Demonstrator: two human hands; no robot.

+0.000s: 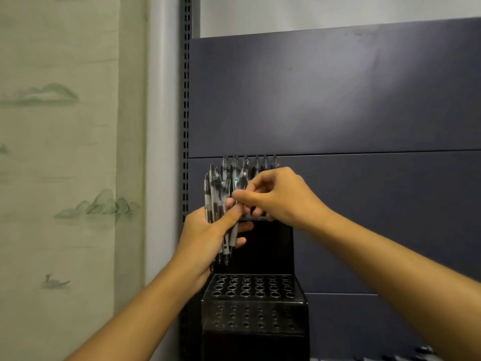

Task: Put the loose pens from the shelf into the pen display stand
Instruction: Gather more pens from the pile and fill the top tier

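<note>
Counts, head view:

- Hands: 2. left hand [205, 238] grips a bundle of pens [217, 204]; right hand [278, 196] pinches at the bundle's top.
- Pens in the bundle: at least 6 distinct barrels. They overlap and blur, so no exact count.
- Pens standing in the top tier of the pen display stand [253, 303]: 6 tips show above the hands along the back row [250, 162].
- Stand tiers visible: 3, stepped.
- Middle tier holes: 6 columns, 4 rows, so 24. All open.
- Lower tier holes: 6 columns, about 3 rows; dim, so roughly 18.
- Slotted shelf uprights [186, 100]: 1.
- Loose pens at bottom right [421, 354]: blurred, count unreadable.
</note>
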